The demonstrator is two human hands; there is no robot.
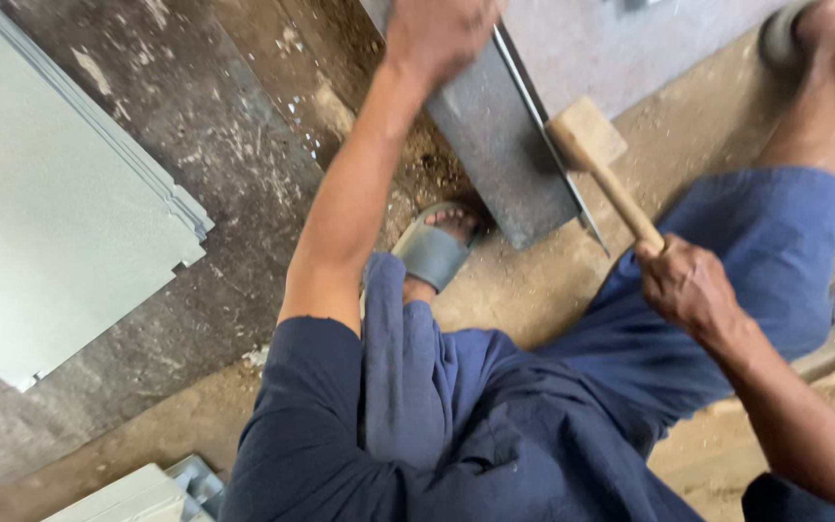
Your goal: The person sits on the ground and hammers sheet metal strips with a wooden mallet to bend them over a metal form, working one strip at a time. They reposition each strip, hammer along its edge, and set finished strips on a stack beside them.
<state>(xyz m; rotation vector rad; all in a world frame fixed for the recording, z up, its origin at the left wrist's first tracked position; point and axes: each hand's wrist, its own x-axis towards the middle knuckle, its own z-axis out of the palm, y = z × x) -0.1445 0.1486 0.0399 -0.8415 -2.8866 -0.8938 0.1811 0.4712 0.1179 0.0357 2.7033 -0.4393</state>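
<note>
Grey sheet metal is the work in hand: we note a folded metal piece (504, 145) standing tilted on the dirt floor (215, 406), its lower corner just beside our left foot in a grey sandal (432, 251). Our left hand (437, 34) presses on the piece's upper part near the top of the view; the fingers are partly cut off there, so we cannot tell how tightly they close. Our right hand (688, 285) is wrapped firmly around the handle of a wooden mallet (596, 159), whose block head touches the raised edge of the piece. Our blue trousers (495, 416) fill the lower middle and hide the floor beneath. To the left, well apart, a stack of flat grey metal sheets (50, 193) lies on a dark worn slab (234, 145). More light-grey sheet parts (147, 493) show at the bottom edge. Our right foot (823, 58) rests at the upper right, blurred.
</note>
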